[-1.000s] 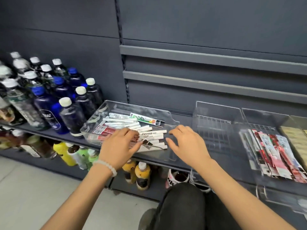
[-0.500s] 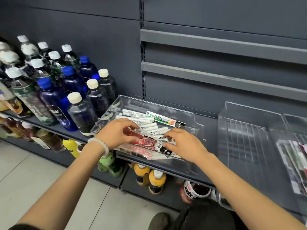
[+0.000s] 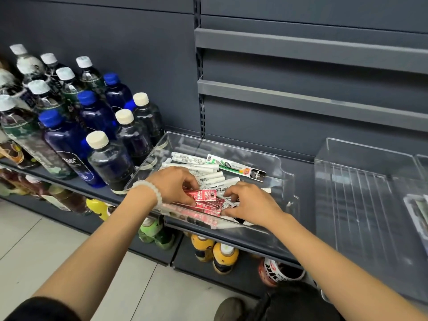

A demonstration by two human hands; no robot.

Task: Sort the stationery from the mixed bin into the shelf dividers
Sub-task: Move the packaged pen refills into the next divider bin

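Both hands work inside the clear mixed bin [image 3: 275, 165] on the shelf [image 3: 303, 163]. The left hand [image 3: 172, 185] pinches the end of a red packet [image 3: 201, 195] between thumb and fingertips, at the top of a stack of like red packets [image 3: 196, 213] lying along the bin's near wall. The right hand [image 3: 251, 205] has its fingers curled down onto the other end of that stack, thumb tucked under; it seems to grip the packets, though the exact hold is hidden by the knuckles. Beyond the fingertips lie white markers [image 3: 208, 170] in a loose heap, and beyond those a green-and-white packaged pen [image 3: 234, 166].

The step in hand looks like gathering the red packets as one bundle. To do it well, square the packets between the two hands before lifting, so none slides out, and keep the stray white markers that overlap the stack from coming along. Lift over the bin's low near wall rather than dragging against it. The empty clear divider [image 3: 361, 205] stands well to the right of the right hand; another divider [image 3: 416, 205] at the far right edge already holds something, too cut off to identify.
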